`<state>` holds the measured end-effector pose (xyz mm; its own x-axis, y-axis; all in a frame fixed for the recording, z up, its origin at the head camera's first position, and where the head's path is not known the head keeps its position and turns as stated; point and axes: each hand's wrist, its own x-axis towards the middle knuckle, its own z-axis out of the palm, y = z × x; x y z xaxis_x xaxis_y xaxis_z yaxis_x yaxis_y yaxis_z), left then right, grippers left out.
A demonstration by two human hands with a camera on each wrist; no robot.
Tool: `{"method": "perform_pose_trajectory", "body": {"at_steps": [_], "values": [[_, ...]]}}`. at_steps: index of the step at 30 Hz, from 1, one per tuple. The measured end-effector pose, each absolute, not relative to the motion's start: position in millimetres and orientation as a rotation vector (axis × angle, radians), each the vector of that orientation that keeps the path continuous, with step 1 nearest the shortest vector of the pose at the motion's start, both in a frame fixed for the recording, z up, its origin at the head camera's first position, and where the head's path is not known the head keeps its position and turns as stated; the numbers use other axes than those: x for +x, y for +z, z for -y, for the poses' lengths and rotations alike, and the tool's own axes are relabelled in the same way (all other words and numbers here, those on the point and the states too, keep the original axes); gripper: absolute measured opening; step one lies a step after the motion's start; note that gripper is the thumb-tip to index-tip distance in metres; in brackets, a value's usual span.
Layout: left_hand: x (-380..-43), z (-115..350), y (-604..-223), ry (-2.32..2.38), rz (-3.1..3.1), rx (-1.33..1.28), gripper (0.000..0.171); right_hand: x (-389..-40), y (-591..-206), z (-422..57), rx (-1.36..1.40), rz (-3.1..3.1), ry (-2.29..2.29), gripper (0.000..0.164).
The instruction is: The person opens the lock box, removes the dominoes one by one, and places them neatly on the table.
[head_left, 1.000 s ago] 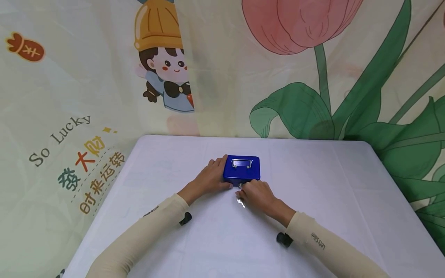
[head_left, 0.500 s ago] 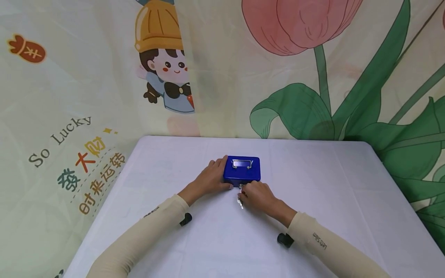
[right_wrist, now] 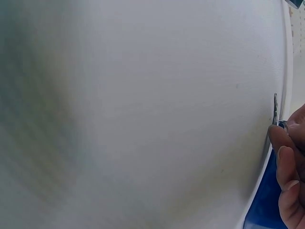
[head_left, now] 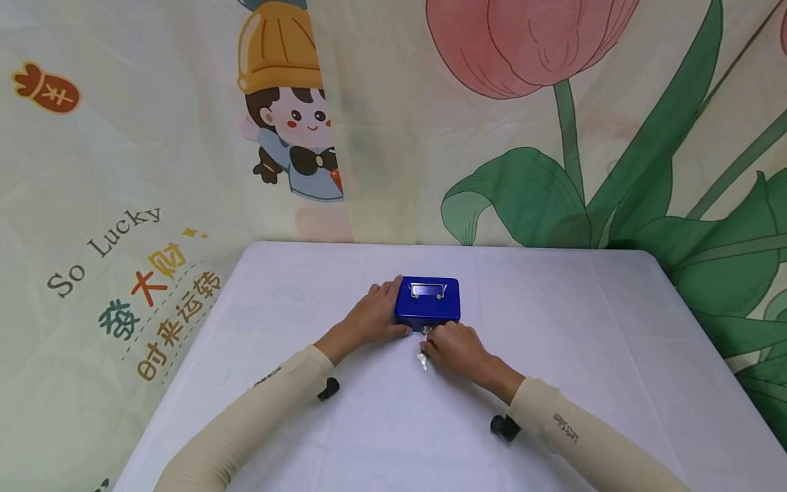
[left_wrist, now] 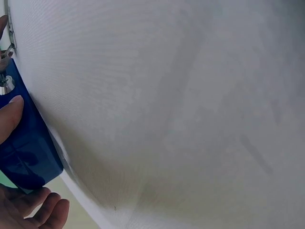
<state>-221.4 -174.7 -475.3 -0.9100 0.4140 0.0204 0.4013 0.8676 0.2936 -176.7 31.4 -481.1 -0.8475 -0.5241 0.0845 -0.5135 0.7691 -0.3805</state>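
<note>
A small blue cash box sits on the white table with its lid down and a silver handle folded flat on top. My left hand holds the box's left side. In the left wrist view, its thumb presses the front wall while the other fingers reach around the corner. At the box front my right hand pinches a key at the round silver lock. The pinched key is mostly hidden by the fingers. A second silver key dangles below them.
The white tabletop extends around the box on all sides. A printed cloth backdrop hangs behind its far edge. Dark wrist cameras jut from below both sleeves.
The dangling key has swung slightly to the left beneath my right hand. My left hand and the cash box stay in place.
</note>
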Motion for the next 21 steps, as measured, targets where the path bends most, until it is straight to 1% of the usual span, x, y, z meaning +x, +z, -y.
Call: {"method": "perform_pose_trajectory", "body": {"at_steps": [10,14,21], "values": [[-221.9,174.8,-474.6,0.444,-2.99,0.632,0.11,-176.7,-485.8,-32.4,-0.872,-2.956,-0.657,0.016],[-220.9,175.5,-472.8,0.448,-2.991,0.64,0.11,-177.5,-485.3,-31.0,-0.884,-2.963,-0.633,0.017],[-219.9,175.7,-473.5,0.451,-2.987,0.656,0.109,-179.4,-483.4,-30.4,-0.863,-2.972,-0.582,0.014]]}}
